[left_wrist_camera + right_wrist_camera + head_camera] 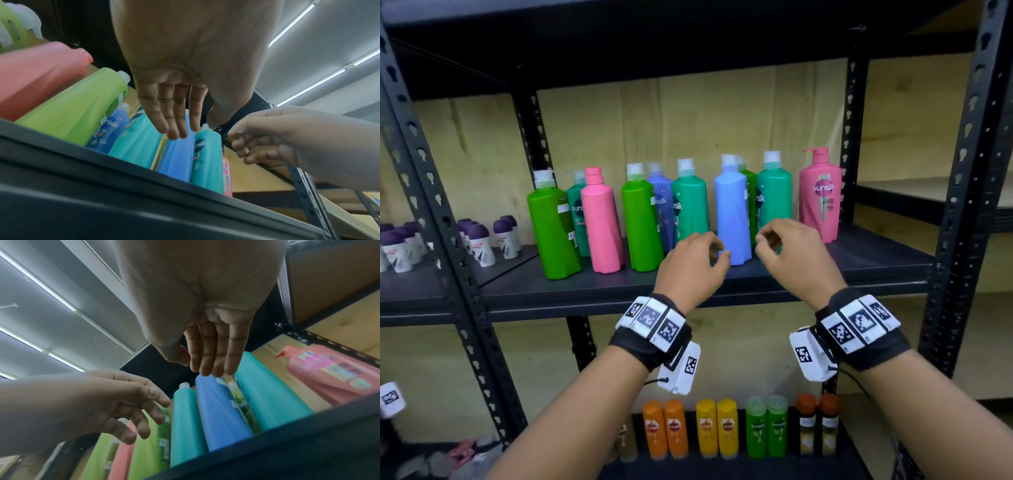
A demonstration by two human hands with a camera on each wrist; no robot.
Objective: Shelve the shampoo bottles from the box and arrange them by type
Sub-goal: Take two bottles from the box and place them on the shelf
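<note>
Several large shampoo bottles stand in a row on the black middle shelf (722,284): green, teal, pink and blue ones. A light blue bottle (732,212) stands at the front, its back turned to me. My left hand (698,253) hovers just left of its base and my right hand (780,246) just right of it. Both hands have loosely curled fingers and hold nothing. In the left wrist view the left fingers (172,116) point at the blue bottle (176,154). In the right wrist view the right fingers (213,356) hang above the blue bottle (222,410).
A pink pump bottle (820,195) stands at the shelf's right end by the upright post (852,137). Small orange, yellow, green and brown bottles (739,431) line the lower shelf. Purple-capped roll-ons (479,245) sit on the left-hand rack. No box is in view.
</note>
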